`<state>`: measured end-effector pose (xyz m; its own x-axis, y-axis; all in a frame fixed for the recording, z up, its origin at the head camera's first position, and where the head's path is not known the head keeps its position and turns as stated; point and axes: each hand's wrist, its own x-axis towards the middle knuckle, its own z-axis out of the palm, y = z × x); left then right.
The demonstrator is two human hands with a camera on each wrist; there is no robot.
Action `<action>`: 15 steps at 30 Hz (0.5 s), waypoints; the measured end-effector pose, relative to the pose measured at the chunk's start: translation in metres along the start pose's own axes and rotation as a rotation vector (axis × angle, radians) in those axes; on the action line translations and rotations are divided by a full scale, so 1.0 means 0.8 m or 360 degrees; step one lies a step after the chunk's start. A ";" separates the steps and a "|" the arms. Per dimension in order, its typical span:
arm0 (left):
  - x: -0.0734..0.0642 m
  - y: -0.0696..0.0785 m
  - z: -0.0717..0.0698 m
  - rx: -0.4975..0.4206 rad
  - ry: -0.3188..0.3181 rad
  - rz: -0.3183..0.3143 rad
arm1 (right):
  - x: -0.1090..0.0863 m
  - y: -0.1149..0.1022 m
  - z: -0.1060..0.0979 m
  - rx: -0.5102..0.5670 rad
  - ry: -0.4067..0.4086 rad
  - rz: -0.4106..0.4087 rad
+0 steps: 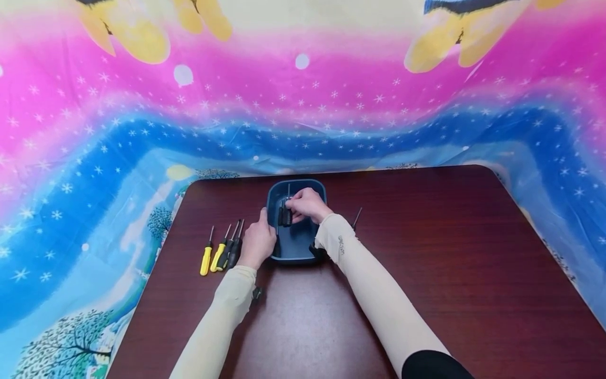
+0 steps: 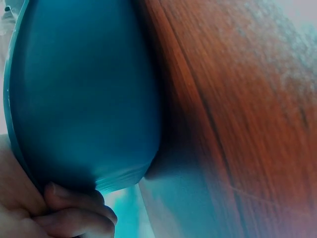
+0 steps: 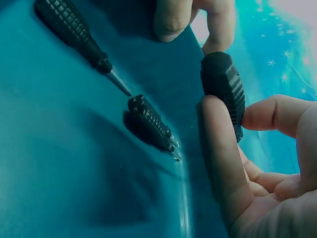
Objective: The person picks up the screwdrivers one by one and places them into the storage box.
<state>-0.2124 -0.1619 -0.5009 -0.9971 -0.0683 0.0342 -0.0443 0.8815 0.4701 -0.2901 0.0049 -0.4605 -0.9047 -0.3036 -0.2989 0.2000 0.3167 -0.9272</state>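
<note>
A dark blue-grey plastic bin (image 1: 297,247) stands on the table. My left hand (image 1: 258,242) grips its left side, with curled fingers (image 2: 74,210) against the outer wall. Over the inside of the bin, my right hand (image 1: 307,204) pinches a small black ribbed block (image 3: 223,74) between thumb and fingers; I cannot tell what kind of thing it is. Below it on the bin's floor lies another short black ribbed piece (image 3: 151,126). A screwdriver with a black textured handle (image 3: 74,29) lies beside that piece, its shaft pointing at it.
Left of the bin, a yellow-handled screwdriver (image 1: 205,260) lies apart from a close group of another yellow screwdriver (image 1: 218,258) and black-handled ones (image 1: 234,253). Right of my right wrist a thin metal shaft (image 1: 357,216) shows, partly hidden. A patterned cloth (image 1: 303,131) hangs behind the dark wooden table (image 1: 454,237).
</note>
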 end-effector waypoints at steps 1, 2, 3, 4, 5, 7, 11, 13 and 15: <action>0.000 0.000 0.000 -0.0001 -0.0002 -0.0004 | 0.000 0.000 0.000 -0.0013 -0.0002 0.0000; 0.001 0.001 0.000 0.0001 -0.0004 -0.0007 | 0.001 0.000 0.000 -0.0033 -0.0002 -0.0003; 0.001 0.001 0.000 0.0003 -0.0002 -0.0007 | 0.001 0.000 0.000 -0.0045 -0.0005 -0.0005; 0.001 0.001 0.000 0.0008 0.0000 -0.0008 | 0.002 0.000 0.000 -0.0060 -0.0007 -0.0007; 0.001 0.001 0.000 0.0011 0.0000 -0.0009 | 0.003 0.000 0.001 -0.0074 -0.0003 -0.0009; 0.000 0.002 -0.001 0.0012 -0.0002 -0.0011 | 0.004 0.000 0.001 -0.0086 0.0004 -0.0006; -0.001 0.002 -0.002 0.0006 -0.0007 -0.0014 | 0.005 -0.001 0.003 -0.0093 0.0021 0.0028; -0.002 0.002 -0.002 -0.0001 -0.0008 -0.0012 | 0.005 -0.002 0.004 -0.0131 0.0030 0.0046; -0.003 0.002 -0.002 -0.0010 -0.0010 -0.0008 | 0.006 -0.002 0.006 -0.0191 0.0032 0.0066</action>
<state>-0.2101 -0.1611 -0.4988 -0.9972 -0.0698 0.0262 -0.0490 0.8782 0.4758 -0.2929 -0.0012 -0.4614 -0.9042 -0.2704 -0.3307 0.1920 0.4343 -0.8801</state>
